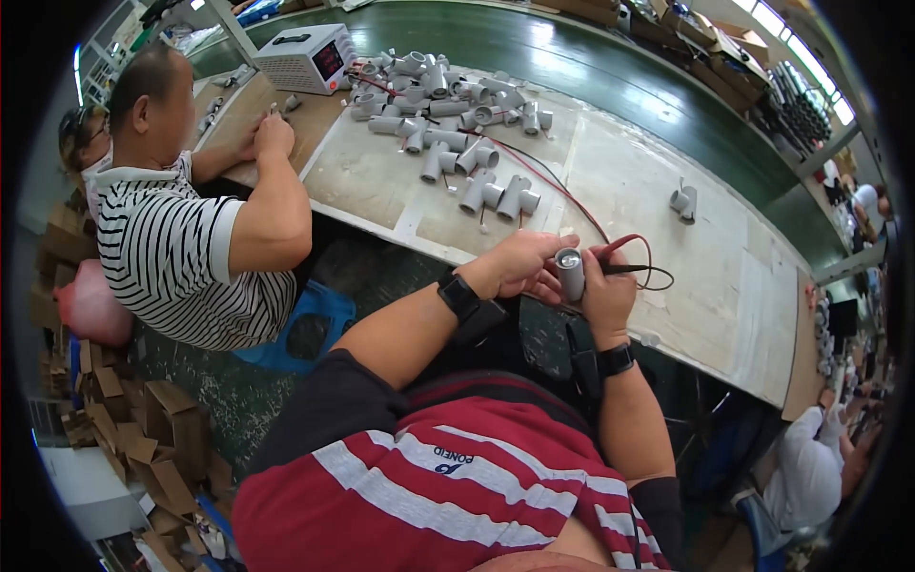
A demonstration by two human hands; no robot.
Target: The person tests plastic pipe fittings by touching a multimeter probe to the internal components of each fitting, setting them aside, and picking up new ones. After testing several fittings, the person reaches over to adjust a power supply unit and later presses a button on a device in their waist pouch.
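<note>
Near the table's front edge, a grey plastic tube fitting (570, 278) is held upright, its round end with a shiny inner part facing up. My right hand (610, 297) is closed around its right side, thumb against the wall. The same hand grips a red test lead (624, 242) and a black test lead (624, 269), whose tips are hidden. From the left, my left hand (522, 263) curls its fingers against the fitting. Something small and pale shows by its fingertips, too small to name. Two grey tee fittings (516, 198) lie just beyond my left hand.
A heap of grey tee fittings (438, 95) covers the table's far middle. One lone tee fitting (683, 202) stands to the right. A white box-shaped instrument (305, 59) sits far left, with leads running from it. At left, a person in a striped shirt (181, 248) works beside a blue stool (310, 329).
</note>
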